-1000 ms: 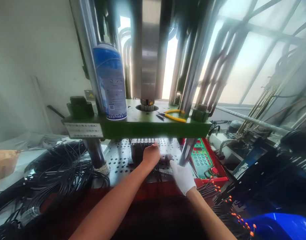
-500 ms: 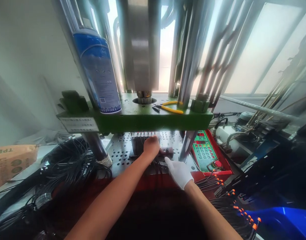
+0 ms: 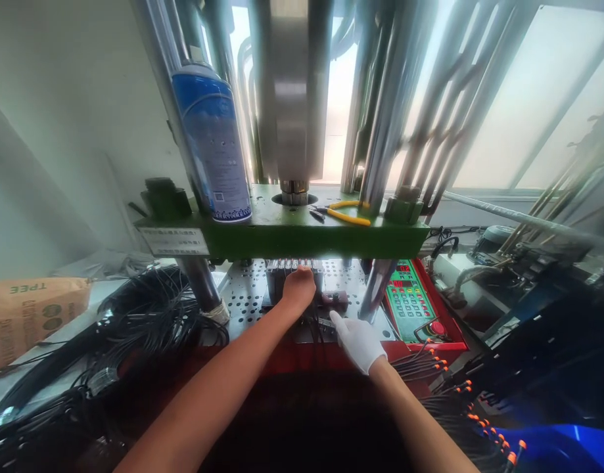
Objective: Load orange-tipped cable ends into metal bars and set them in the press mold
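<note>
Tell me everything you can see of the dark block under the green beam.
The dark block is boxy and looks like metal, with narrow, bright segments in a row along its top. It sits upright over the perforated plate, below the green beam. The bare left hand, closed, covers part of its front; whether it grips the block cannot be told. Black cables hang below that hand; their attachment is hidden.

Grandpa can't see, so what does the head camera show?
A bare left hand is at a dark boxy block, a white-gloved right hand nearby. Above, a green metal beam bears a tall blue can and yellow-handled pliers.
</note>
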`<state>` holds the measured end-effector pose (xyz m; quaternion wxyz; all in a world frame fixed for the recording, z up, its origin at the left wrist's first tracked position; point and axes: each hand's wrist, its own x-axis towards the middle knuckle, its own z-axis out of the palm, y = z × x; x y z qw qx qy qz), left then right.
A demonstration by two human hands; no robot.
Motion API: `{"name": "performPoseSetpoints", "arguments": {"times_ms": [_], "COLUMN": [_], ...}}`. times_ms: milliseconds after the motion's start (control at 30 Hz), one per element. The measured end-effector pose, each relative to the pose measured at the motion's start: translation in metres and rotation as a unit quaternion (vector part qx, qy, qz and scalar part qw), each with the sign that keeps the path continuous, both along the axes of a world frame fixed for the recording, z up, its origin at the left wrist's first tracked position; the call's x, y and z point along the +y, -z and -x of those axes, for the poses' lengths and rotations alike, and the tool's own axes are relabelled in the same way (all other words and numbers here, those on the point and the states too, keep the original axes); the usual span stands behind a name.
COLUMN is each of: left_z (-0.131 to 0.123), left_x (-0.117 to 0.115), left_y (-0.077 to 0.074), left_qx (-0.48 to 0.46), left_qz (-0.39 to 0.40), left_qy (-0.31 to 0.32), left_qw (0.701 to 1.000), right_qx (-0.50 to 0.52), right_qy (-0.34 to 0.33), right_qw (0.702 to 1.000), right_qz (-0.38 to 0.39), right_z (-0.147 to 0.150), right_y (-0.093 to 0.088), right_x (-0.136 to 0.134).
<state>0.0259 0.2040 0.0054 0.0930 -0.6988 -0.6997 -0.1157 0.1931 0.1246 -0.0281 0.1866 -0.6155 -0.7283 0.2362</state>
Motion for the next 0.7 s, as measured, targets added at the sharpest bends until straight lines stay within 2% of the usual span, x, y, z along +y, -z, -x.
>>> {"name": "performPoseSetpoints", "arguments": {"times_ms": [167, 267, 400, 533, 700], "left_z": [0.006, 0.007, 0.013, 0.024, 0.03], "left_x": [-0.008, -0.005, 0.003, -0.002, -0.008], "left_y": [0.002, 0.005, 0.0, -0.006, -0.002], "left_qx": [0.01, 0.011, 0.008, 0.01, 0.014], "left_qz": [-0.003, 0.006, 0.014, 0.015, 0.013], "left_qy": [-0.02, -0.023, -0.027, -0.046, -0.045], "left_qw": [1.0, 1.0, 1.0, 0.999, 0.999], "right_qx": [-0.008, -0.013, -0.021, -0.034, -0.04], "right_qy": [-0.009, -0.018, -0.03, -0.047, -0.062], "right_qw": [1.0, 1.0, 0.999, 0.998, 0.997], "right_qz": [0.003, 0.004, 0.006, 0.004, 0.004], "right_z": [0.0, 0.0, -0.002, -0.004, -0.003], "right_y": [-0.001, -0.002, -0.006, -0.01, -0.012], "right_x": [0.0, 0.0, -0.002, -0.004, -0.006]}}
